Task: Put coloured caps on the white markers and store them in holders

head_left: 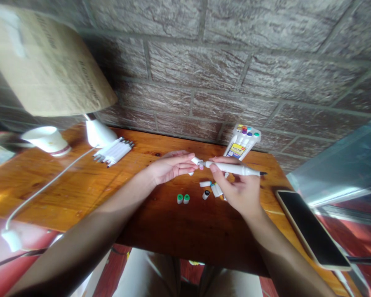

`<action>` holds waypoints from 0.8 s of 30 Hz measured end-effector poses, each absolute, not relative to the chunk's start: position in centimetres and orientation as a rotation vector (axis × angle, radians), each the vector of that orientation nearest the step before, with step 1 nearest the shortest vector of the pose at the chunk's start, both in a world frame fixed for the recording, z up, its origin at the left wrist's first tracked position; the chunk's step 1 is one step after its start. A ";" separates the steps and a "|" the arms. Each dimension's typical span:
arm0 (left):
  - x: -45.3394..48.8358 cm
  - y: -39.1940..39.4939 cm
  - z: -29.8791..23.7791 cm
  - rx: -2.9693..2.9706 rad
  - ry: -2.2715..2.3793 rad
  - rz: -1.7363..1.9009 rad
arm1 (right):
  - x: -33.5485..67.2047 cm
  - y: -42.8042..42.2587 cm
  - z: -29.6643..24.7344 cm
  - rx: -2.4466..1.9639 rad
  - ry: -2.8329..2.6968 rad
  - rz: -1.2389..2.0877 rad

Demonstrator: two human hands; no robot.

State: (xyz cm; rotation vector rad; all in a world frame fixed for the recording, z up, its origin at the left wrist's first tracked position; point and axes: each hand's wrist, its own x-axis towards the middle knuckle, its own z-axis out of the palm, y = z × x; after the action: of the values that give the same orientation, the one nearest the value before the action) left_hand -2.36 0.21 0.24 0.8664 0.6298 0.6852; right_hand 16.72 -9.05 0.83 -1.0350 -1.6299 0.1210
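Between the fingers of my left hand [172,168] is a small white marker cap [196,160]. My right hand [239,187] grips a white marker [231,168], held nearly level. Its left tip is close to the cap; whether they touch I cannot tell. A dark tip shows at its right end. Below the hands, two green-topped caps [183,199] stand side by side on the wooden table. A black-topped cap [206,194] and a white cap [205,184] are nearer my right hand, with several more caps partly hidden behind it.
A clear case of markers [243,142] stands by the brick wall. A bundle of white markers [114,151] lies left, near the lamp [100,132] and a paper cup [48,140]. A white cord [49,183] crosses the table's left side. A phone [312,229] rests along the right edge.
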 end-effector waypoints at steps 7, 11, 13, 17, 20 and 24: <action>-2.4 0.4 -0.1 0.912 0.661 0.687 | 16.8 -8.7 0.7 -1.044 -1.713 0.068; -2.4 0.5 -0.4 0.940 0.641 0.676 | 16.7 -8.6 0.7 -1.056 -1.737 0.061; -2.4 0.5 -0.5 0.943 0.642 0.684 | 16.8 -8.7 0.8 -1.097 -1.724 0.070; -2.2 0.4 -0.6 0.924 0.679 0.708 | 17.0 -8.8 1.0 -1.160 -1.671 0.078; -2.3 0.5 -0.3 0.875 0.718 0.746 | 17.1 -8.9 1.0 -1.153 -1.641 0.085; -2.6 0.6 0.2 0.838 0.718 0.791 | 17.1 -8.9 0.9 -1.134 -1.580 0.106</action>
State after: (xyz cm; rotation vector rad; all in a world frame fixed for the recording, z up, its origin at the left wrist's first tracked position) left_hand -2.59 0.58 0.25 0.8380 0.7181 0.7912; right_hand 17.09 -8.91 0.89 -1.1337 -1.5802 0.1064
